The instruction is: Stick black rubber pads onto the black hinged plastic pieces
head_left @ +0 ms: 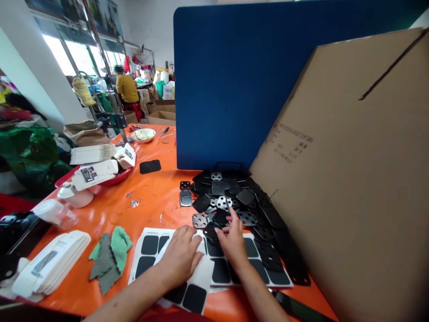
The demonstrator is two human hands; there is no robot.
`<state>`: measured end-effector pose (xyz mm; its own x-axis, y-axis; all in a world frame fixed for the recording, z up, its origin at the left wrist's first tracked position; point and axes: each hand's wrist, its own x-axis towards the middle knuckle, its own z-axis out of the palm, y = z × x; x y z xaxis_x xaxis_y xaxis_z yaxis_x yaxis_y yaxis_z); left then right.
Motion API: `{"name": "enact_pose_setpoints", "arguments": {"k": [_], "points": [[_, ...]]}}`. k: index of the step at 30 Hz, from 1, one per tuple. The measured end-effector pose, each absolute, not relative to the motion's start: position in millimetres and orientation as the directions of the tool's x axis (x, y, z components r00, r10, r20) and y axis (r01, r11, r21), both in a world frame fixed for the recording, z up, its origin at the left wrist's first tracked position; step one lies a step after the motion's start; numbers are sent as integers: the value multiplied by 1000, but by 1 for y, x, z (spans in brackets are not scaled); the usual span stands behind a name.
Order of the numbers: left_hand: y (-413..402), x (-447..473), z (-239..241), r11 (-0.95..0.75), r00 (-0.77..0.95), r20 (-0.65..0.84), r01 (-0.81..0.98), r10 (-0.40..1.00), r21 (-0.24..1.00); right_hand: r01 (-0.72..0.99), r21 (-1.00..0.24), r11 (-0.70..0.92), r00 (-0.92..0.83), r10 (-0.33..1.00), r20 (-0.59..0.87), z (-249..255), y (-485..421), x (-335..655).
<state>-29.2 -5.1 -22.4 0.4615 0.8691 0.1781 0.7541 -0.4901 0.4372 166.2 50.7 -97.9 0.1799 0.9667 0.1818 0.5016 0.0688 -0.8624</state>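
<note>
My left hand [181, 252] rests with bent fingers on a white sheet with black rounded squares [195, 298], which lies askew over more such sheets [147, 245]. The tips of its fingers are partly hidden. Just right of it, my right hand [233, 239] pinches the edge of a dark plate [210, 231] between thumb and fingers, its index finger pointing up. Beyond both hands spreads a pile of black plates [246, 197], some with round holes. One perforated metal plate [200, 221] lies at the near left of that pile.
A blue panel [234, 89] and a large cardboard box [355, 170] rise behind and right of the pile. On the orange table [161, 192] are green and grey cloth pieces [112, 252], stacked white cards [53, 264] and a red basin [114, 180]. A person in yellow [127, 89] sits far off.
</note>
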Motion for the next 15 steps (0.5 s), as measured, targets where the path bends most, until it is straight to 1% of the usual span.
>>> {"name": "enact_pose_setpoints", "arguments": {"k": [2, 3, 4, 5, 6, 7, 8, 9, 10, 12, 14, 15], "points": [[-7, -29, -12, -422, 383, 201, 680, 902, 599, 375, -924, 72, 205, 966, 158, -88, 40, 173], [-9, -29, -7, -353, 332, 174, 619, 927, 701, 339, -937, 83, 207, 965, 161, -81, 33, 175], [-11, -29, -2, -251, 287, 106, 536, 952, 806, 319, -942, 100, 209, 963, 173, -73, 25, 177], [-14, -28, 2, -119, 262, 2, 430, 965, 895, 314, -942, 120, 212, 958, 193, -64, 16, 177], [-17, -27, 4, 30, 265, -116, 308, 957, 951, 313, -939, 145, 216, 952, 219, -55, 8, 176], [-19, -25, 6, 172, 295, -221, 184, 929, 968, 310, -934, 177, 214, 944, 250, -47, 0, 174], [-21, -22, 6, 292, 341, -296, 64, 892, 954, 305, -928, 213, 203, 938, 282, -40, -7, 170], [-23, -19, 5, 383, 384, -334, -56, 861, 922, 297, -920, 254, 182, 931, 315, -35, -12, 165], [-25, -15, 4, 446, 405, -349, -175, 845, 878, 288, -912, 293, 151, 926, 346, -32, -17, 160], [-28, -10, -1, 518, 391, -375, -377, 840, 767, 290, -883, 370, 69, 912, 405, -31, -23, 150], [-31, -9, -9, 555, 342, -438, -485, 832, 676, 349, -820, 453, 10, 874, 487, -33, -25, 147], [-32, -11, -14, 574, 326, -473, -487, 819, 658, 395, -780, 486, 1, 848, 529, -35, -26, 148]]}}
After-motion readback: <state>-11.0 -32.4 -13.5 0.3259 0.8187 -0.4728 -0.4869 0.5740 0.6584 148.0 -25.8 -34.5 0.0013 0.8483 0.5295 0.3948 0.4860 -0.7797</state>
